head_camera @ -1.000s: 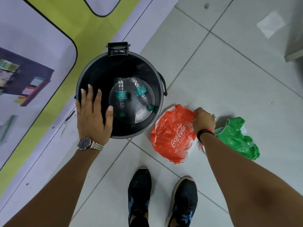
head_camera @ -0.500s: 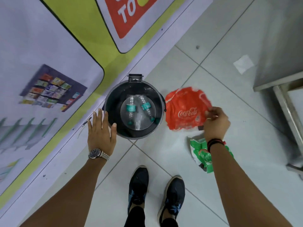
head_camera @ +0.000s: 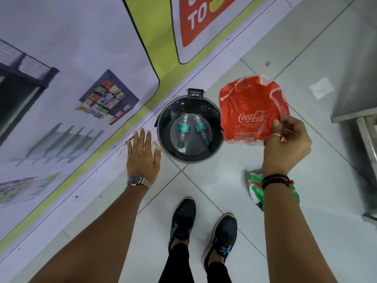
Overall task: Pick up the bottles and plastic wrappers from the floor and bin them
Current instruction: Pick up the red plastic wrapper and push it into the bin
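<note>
Two bottles lie side by side at the bottom of the bin, caps toward you. Your right hand pinches the red wrapper by its near right edge and holds it in the air just right of the bin's rim — not over the opening. Your left hand is spread flat, fingers apart, empty, just left of the bin. The green wrapper lies crumpled on the floor, partly hidden under your right wrist, right of your shoes. A white scrap sits on the floor farther off, beyond the red wrapper.
</note>
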